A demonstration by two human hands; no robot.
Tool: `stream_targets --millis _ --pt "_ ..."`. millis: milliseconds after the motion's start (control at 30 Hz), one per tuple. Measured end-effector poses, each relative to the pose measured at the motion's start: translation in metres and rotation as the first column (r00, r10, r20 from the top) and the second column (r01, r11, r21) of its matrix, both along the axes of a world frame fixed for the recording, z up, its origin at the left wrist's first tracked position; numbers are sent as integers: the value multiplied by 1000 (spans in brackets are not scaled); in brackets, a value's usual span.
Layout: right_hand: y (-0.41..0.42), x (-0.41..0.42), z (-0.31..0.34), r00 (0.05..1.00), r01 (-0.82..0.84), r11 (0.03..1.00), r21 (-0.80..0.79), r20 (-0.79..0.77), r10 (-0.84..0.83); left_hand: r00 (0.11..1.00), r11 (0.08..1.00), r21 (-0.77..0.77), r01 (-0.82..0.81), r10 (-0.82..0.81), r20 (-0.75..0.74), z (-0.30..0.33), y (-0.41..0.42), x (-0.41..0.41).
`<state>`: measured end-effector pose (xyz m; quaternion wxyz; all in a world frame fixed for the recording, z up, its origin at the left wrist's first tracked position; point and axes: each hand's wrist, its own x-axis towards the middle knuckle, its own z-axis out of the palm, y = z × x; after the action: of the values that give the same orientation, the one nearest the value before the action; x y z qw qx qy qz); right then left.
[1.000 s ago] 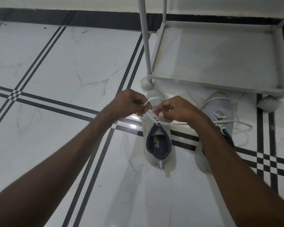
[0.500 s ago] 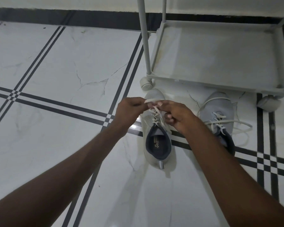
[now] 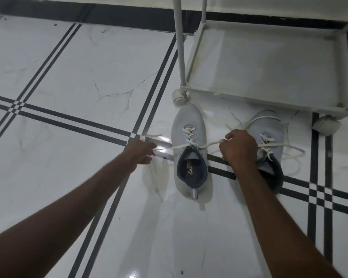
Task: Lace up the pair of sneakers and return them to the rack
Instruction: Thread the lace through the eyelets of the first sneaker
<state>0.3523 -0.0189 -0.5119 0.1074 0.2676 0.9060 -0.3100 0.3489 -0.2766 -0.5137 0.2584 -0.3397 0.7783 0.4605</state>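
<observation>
Two light grey sneakers stand on the floor, toes toward the rack. The left sneaker [image 3: 189, 125] has its white lace [image 3: 187, 135] crossed through the eyelets, with both ends stretched out sideways. My left hand [image 3: 142, 150] grips the left lace end, out to the shoe's left. My right hand [image 3: 239, 147] is closed on the right lace end, between the two shoes. The right sneaker [image 3: 269, 129] is partly hidden by my right hand and forearm; its lace [image 3: 289, 151] lies loose in loops.
A white wheeled rack [image 3: 269, 101] stands just beyond the shoes; its bottom shelf holds nothing. Its casters [image 3: 179, 98] sit close to the sneakers' toes. The floor is glossy white marble tile with black stripes, and a dark skirting runs along the wall.
My hands were together over the left sneaker's tongue. They have moved apart, left hand leftward and right hand rightward, drawing the lace ends out taut.
</observation>
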Motion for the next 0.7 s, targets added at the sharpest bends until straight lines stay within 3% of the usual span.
stream_targets --millis 67,167,233,300,467,533,633,700 --pt "-13 5 2 996 -59 997 47 -70 63 929 880 -406 249 -335 -156 2 16 4" --pt "-27 11 -1 957 -269 960 -70 -130 259 712 767 -575 285 -571 -409 9 49 17" --pt "-31 15 0 934 -350 929 -123 -124 335 586 646 -694 317 -709 -392 5 64 23" --pt "-30 17 -2 931 -355 924 -139 -139 337 513 598 -704 382 -771 -377 0 69 24" --pt "-27 15 -9 927 -350 929 -121 -187 325 573 675 -595 436 -718 -394 0 67 14" --pt "-28 15 -11 923 -356 925 -131 -206 326 554 672 -591 447 -726 -407 0 68 14" --pt "-24 17 -14 925 -344 926 -154 -227 305 477 589 -648 482 -797 -370 -7 61 20" --pt "-16 18 -18 933 -305 942 -140 -244 265 376 486 -716 502 -868 -326 -13 51 23"
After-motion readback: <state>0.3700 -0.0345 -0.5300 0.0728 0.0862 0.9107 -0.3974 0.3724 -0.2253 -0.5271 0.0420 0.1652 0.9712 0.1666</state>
